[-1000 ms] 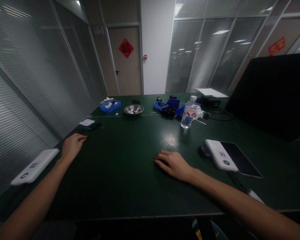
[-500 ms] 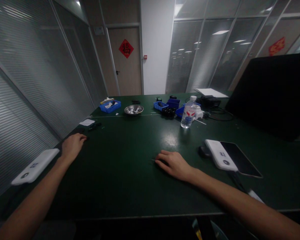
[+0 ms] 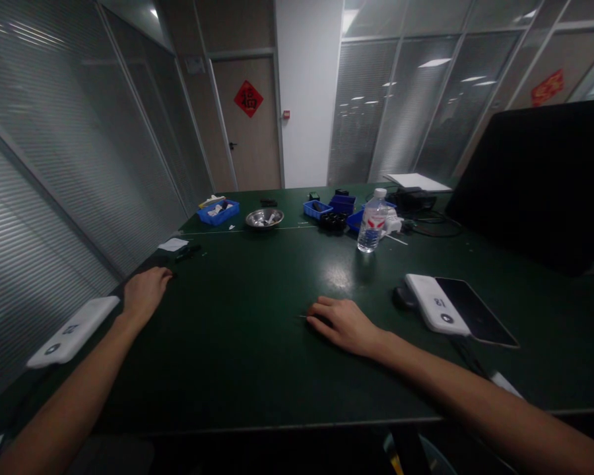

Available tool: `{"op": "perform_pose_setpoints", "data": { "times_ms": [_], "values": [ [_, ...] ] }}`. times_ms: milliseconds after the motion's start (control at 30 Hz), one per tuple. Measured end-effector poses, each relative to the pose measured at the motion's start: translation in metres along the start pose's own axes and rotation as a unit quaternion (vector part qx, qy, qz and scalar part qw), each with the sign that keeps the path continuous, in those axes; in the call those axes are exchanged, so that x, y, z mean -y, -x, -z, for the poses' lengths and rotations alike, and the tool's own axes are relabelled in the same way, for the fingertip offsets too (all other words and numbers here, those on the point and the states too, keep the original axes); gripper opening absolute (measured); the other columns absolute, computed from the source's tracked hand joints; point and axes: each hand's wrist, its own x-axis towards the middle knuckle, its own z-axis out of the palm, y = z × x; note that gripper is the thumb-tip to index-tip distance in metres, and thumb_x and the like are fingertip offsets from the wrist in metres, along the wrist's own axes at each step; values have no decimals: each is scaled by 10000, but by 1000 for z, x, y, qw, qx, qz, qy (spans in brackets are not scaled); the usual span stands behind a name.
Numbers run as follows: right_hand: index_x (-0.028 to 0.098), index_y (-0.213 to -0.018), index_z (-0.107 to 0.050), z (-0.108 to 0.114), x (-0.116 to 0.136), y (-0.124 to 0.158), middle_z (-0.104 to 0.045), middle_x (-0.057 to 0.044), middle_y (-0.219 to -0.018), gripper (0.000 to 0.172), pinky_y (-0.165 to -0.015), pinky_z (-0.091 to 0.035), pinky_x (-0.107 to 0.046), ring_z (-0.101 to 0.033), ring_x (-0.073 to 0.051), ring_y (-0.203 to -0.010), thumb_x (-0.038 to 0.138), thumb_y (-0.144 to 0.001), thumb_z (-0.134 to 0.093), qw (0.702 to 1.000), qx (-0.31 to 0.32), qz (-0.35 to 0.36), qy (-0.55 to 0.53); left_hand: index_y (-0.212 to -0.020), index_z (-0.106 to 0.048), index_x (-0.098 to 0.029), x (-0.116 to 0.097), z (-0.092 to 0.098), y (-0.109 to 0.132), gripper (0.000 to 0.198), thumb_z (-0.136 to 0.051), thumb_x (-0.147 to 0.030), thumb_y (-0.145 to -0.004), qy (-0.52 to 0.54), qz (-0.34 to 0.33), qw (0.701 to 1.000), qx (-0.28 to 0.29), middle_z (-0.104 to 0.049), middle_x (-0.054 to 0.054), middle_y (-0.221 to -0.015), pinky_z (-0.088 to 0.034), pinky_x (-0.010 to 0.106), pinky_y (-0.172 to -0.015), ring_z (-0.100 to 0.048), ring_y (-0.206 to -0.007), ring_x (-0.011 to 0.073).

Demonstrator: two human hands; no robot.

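Observation:
My right hand rests on the green table, its fingers curled and closed. A thin, pale, stick-like piece pokes out to the left from its fingertips; its kind is too small to tell. At the table's left side lies my left hand, fingers bent and pressed together. A small dark spot shows by its fingertips, and I cannot make out what it is. Just beyond that hand are a dark slim object and a white paper piece.
White power banks lie at the left and right, the right one against a phone. Farther back stand a water bottle, a metal bowl and a blue basket. A black monitor rises at the right.
The view has shifted very slightly. Both hands keep nearly the same place and finger pose, and the thin piece stays in the right fingertips.

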Motion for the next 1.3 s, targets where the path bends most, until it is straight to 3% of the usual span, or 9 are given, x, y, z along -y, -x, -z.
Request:
{"op": "perform_pose_setpoints", "data": {
  "times_ms": [100, 267, 467, 567, 700, 800, 900, 1033, 1300],
  "values": [
    [206, -1145, -681, 0, -1, -1, -656, -54, -1011, 280, -703, -439, -266, -628, -158, -805, 366, -1071, -463, 1000, 7, -4, 4, -1113, -719, -135, 2, -3, -4, 412, -379, -328, -980, -41, -28, 998, -27, -694, 157, -1159, -498, 431, -899, -619, -1086, 336],
    [210, -1146, -673, 0, -2, -2, -653, -52, -1022, 289, -688, -428, -263, -620, -157, -801, 377, -1077, -448, 1000, 11, -12, 6, -1103, -703, -155, 2, -2, -9, 372, -395, -318, -972, -34, -9, 999, -2, -705, 140, -1131, -512, 404, -825, -660, -1006, 309],
    [210, -1139, -674, 0, -2, 0, -649, -43, -1014, 284, -687, -426, -265, -611, -149, -782, 379, -1076, -454, 1000, 7, -5, 1, -1109, -708, -152, -15, 14, -7, 372, -394, -305, -982, -59, -25, 998, -12, -703, 149, -1137, -496, 418, -837, -645, -1031, 317],
    [208, -1137, -675, -1, -3, 0, -651, -45, -1016, 286, -697, -435, -268, -616, -153, -791, 375, -1077, -451, 1000, 2, -4, -5, -1137, -703, -142, -51, 34, -5, 378, -391, -312, -1005, -39, -67, 996, -33, -694, 149, -1169, -478, 431, -888, -629, -1047, 306],
    [209, -1149, -674, -2, -5, -1, -654, -50, -1024, 290, -709, -446, -272, -622, -158, -802, 373, -1078, -444, 1000, 2, -8, -14, -1156, -698, -192, -137, 65, 17, 308, -464, -329, -1009, 65, -181, 981, -31, -696, 94, -1141, -474, 395, -862, -618, -997, 262],
    [210, -1145, -678, -4, -6, -2, -654, -52, -1018, 287, -720, -451, -277, -626, -162, -806, 369, -1074, -450, 1000, -3, -12, -17, -1123, -705, -225, -207, 78, 48, 241, -519, -315, -1001, 161, -306, 938, 10, -705, 59, -1083, -470, 348, -804, -613, -940, 223],
    [213, -1127, -687, -5, -5, -2, -654, -51, -999, 277, -738, -452, -281, -628, -164, -811, 361, -1070, -460, 1000, -12, -20, -17, -1032, -713, -214, -257, 77, 77, 176, -544, -246, -995, 190, -396, 897, 38, -709, 49, -979, -455, 339, -763, -608, -861, 201],
    [216, -1116, -694, -5, -4, -2, -652, -43, -975, 260, -733, -443, -278, -626, -162, -806, 349, -1061, -478, 1000, -18, -21, -13, -1036, -697, -188, -278, 64, 93, 185, -515, -202, -1006, 219, -416, 881, 46, -689, 67, -980, -475, 341, -778, -607, -866, 198],
    [216, -1105, -705, -4, -4, -1, -648, -36, -955, 233, -702, -420, -269, -606, -149, -769, 322, -1041, -507, 999, -25, -28, -18, -1089, -675, -208, -271, 52, 91, 133, -608, -228, -975, 343, -353, 869, 54, -646, 54, -1097, -503, 331, -861, -585, -1015, 194]
  ]
}}
